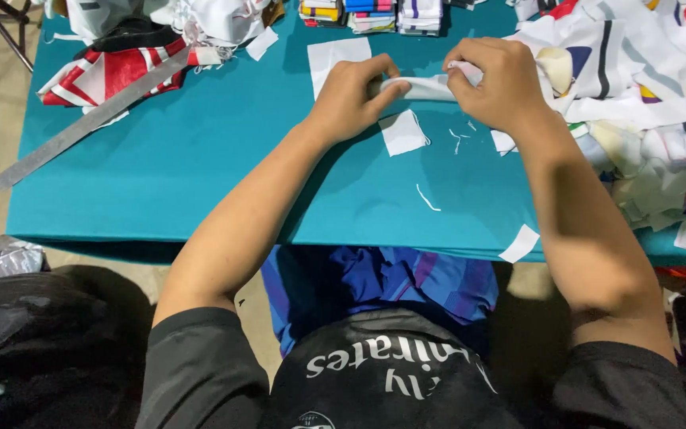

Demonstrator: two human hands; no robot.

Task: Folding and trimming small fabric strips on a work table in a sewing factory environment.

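Over the teal table [184, 175], my left hand [352, 97] and my right hand [500, 81] both grip one narrow white fabric strip [426, 86] stretched between them. My left hand pinches its left end; my right hand closes over its right end, hiding that part. Small white fabric scraps [402, 132] lie on the table just below the strip.
A long grey metal ruler [89, 119] lies diagonally at the left, next to red, white and black fabric [113, 67]. A large heap of white and coloured fabric pieces [653, 103] fills the right side. Folded stacks [371, 16] sit at the far edge. Black bags [25, 334] lie at lower left.
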